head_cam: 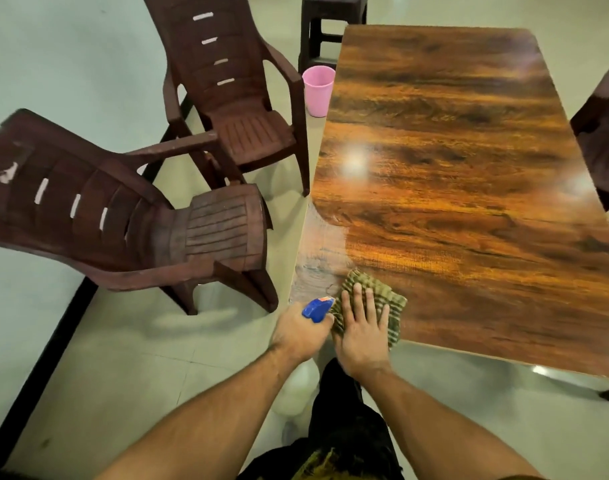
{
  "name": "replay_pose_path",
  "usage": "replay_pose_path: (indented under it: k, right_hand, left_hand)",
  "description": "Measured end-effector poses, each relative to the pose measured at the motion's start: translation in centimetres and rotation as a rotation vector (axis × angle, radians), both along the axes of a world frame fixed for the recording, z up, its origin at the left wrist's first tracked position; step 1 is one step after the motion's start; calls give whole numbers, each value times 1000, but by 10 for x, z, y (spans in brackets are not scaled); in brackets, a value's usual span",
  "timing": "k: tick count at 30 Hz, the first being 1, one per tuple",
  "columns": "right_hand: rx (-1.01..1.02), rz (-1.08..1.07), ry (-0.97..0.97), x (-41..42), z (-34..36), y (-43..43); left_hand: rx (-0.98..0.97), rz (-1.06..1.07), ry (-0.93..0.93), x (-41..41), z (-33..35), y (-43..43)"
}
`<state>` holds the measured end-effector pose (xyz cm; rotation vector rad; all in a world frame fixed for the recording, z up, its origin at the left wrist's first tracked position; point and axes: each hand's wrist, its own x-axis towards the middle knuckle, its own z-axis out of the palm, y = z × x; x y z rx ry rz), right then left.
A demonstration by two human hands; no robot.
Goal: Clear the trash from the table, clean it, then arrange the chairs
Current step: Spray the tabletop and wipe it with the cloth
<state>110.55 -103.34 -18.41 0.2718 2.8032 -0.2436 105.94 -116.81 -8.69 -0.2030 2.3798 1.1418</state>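
Observation:
A glossy wood-grain table [452, 150] fills the right of the view. At its near left corner my right hand [362, 327] presses flat on a striped olive cloth [388, 296]. A hazy wet patch [324, 244] lies on the tabletop just beyond the cloth. My left hand [299, 332] grips a spray bottle, its blue nozzle [317, 308] poking up and its pale body [296, 389] hanging below the table edge. Two dark brown plastic chairs [199, 223] [240, 109] stand left of the table, angled away from it.
A pink bin [317, 90] sits on the floor by the table's left edge. A dark stool [327, 26] stands at the far end. Part of another brown chair [604, 140] shows at the right. A black floor stripe [53, 341] runs diagonally on the left.

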Motion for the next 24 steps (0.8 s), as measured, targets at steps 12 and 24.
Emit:
replay_pose_path:
  k: [12,24]
  right_hand:
    - [-150,186,-18,-256,12,57]
    - [-2,596,1,-288,9,41]
  left_hand:
    - [-184,234,-162,-98,-14,2]
    - [-69,482,-133,-92,-20,-16]
